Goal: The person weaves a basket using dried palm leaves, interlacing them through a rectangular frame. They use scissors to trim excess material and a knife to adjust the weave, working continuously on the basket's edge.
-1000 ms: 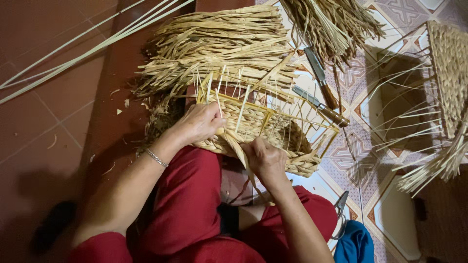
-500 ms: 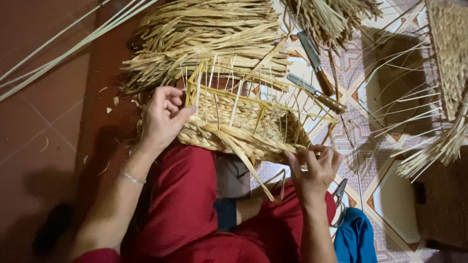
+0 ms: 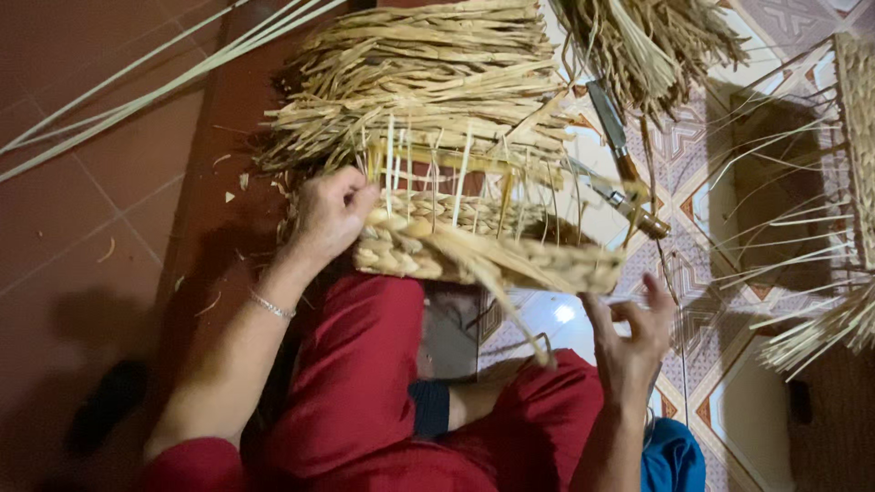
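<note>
At the centre of the head view, across our lap, we hold a half-woven straw basket (image 3: 474,239); its braided band runs from 9 o'clock to 3 o'clock, and bare upright stakes stand out of it toward 12 o'clock. It rests tilted over our red trousers (image 3: 365,383), apart from the floor.

Left hand (image 3: 330,214): at the basket's 9 o'clock end, fingers curled shut around the rim and the end stake, thumb on top. A thin metal bracelet (image 3: 272,305) sits on that wrist.

Right hand (image 3: 633,333): at roughly 4 o'clock from the basket, just below its right end. Fingers spread and apart, palm half open. We cannot tell whether the fingertips pinch a strand; a loose flat strand (image 3: 510,305) trails from the band toward 5 o'clock, ending near this hand.

Surroundings, noted by clock position from the basket:
- 12 o'clock: a large heap of dried straw (image 3: 428,77), touching or just behind the stake tips.
- 1 o'clock: a second bundle of straw (image 3: 656,41), and beneath it a knife (image 3: 612,137) with a wooden handle; a second tool with a brown handle (image 3: 638,211) lies just beside the basket's right end.
- 3 o'clock: another woven frame (image 3: 857,137) with long free stakes, well apart, on the patterned tile floor (image 3: 729,401).
- 10 o'clock: long pale reeds (image 3: 137,87) lying across the red tiles.
- 5 o'clock: a blue cloth (image 3: 673,456) by our right knee.
</note>
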